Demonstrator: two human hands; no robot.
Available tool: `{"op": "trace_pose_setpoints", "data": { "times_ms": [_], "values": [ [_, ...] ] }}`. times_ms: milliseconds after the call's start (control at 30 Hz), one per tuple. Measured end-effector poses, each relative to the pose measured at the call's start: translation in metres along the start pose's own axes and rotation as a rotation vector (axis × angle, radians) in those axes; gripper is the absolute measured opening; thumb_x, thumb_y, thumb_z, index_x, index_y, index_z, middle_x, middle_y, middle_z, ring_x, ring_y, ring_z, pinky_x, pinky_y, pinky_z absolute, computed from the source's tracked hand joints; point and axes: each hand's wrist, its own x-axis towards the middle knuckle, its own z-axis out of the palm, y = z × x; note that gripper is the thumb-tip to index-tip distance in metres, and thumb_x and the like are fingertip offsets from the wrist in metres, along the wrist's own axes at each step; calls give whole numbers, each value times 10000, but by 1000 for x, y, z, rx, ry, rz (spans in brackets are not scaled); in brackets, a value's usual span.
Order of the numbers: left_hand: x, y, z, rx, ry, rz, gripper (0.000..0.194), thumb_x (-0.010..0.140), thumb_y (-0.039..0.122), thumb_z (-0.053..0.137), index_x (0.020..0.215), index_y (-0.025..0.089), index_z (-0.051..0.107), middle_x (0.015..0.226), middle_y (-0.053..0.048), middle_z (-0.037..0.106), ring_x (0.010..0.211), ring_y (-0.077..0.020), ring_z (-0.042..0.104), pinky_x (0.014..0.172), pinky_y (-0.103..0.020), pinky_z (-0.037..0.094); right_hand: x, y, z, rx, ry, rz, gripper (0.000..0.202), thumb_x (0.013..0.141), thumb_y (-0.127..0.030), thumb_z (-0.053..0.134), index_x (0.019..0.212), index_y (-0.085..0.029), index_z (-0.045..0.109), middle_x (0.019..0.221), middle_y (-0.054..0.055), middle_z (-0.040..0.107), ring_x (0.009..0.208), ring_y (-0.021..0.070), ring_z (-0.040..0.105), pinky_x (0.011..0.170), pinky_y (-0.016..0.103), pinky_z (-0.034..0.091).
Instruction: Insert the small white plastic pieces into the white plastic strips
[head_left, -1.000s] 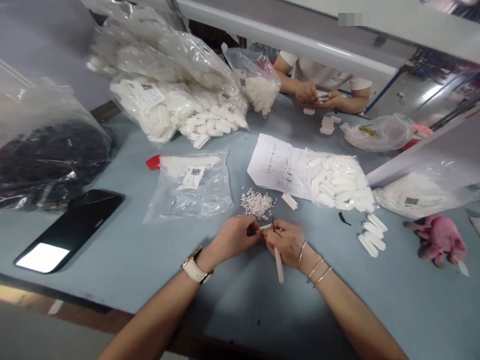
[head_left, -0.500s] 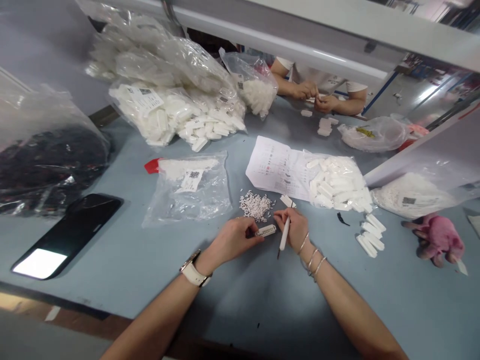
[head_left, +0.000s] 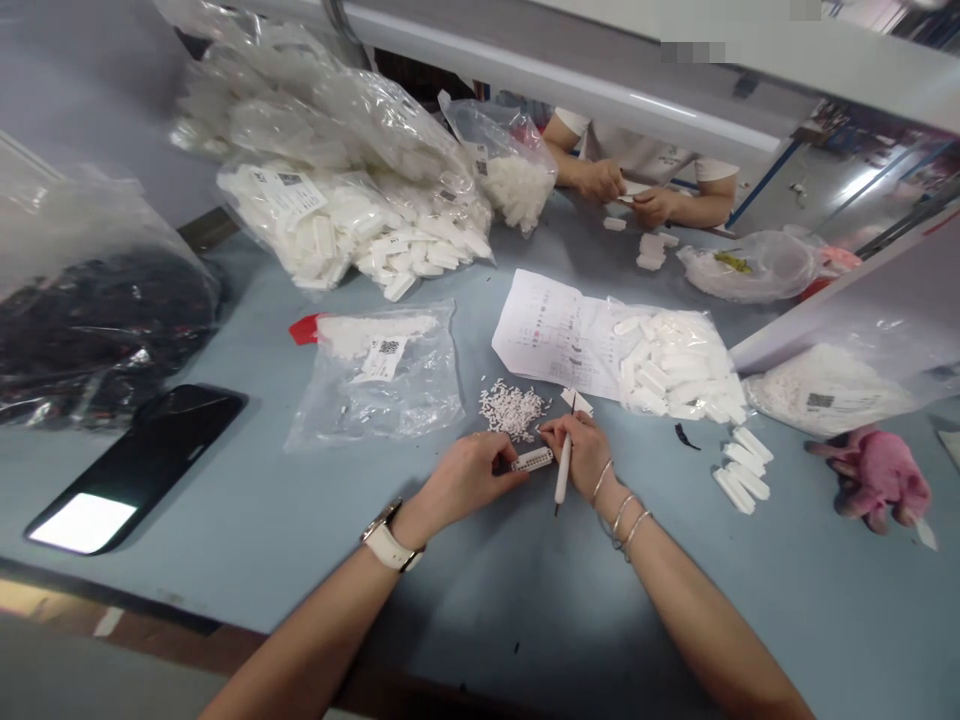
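Between thumb and fingers, my left hand (head_left: 471,474) grips one end of a small white connector block (head_left: 533,460) with a row of holes. My right hand (head_left: 585,452) is closed around a white pen-like tool (head_left: 563,472), its thin metal tip pointing down towards me. The right fingertips are at the edge of a pile of tiny white pieces (head_left: 513,408), just above the block; whether they pinch one is too small to tell. Behind the right hand lies a white block (head_left: 576,402), beside a printed sheet (head_left: 541,328).
Bags of white parts (head_left: 315,235) stand at the back left. A flat clear bag (head_left: 382,375) and a phone (head_left: 139,470) lie left. Right are a bag of white blocks (head_left: 675,365), loose blocks (head_left: 742,470) and a pink cloth (head_left: 877,478). Another person's hands (head_left: 626,192) work opposite.
My right hand has shifted slightly left towards the pile, and the tool in it stands a little more upright. The left hand keeps its hold. The other person's hands have moved apart.
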Motion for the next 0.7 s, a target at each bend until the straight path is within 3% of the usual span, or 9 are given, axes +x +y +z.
{"op": "trace_pose_setpoints", "data": {
  "times_ms": [433, 700],
  "values": [
    [-1, 1, -1, -9, 3, 2, 174, 754, 321, 620, 684, 175, 556, 656, 12, 573, 586, -121, 481, 550, -247, 342, -1, 3, 3, 53, -27, 11, 265, 798, -256, 562, 561, -236, 446, 724, 8, 704, 714, 202, 583, 682, 341, 466],
    [-1, -2, 0, -19, 8, 21, 164, 746, 303, 643, 687, 178, 554, 648, 18, 557, 578, -120, 479, 546, -256, 347, -5, -8, -6, 326, 62, 148, 334, 766, -319, 632, 610, -240, 347, 716, 25, 698, 679, 182, 643, 647, 318, 498]
  ]
}}
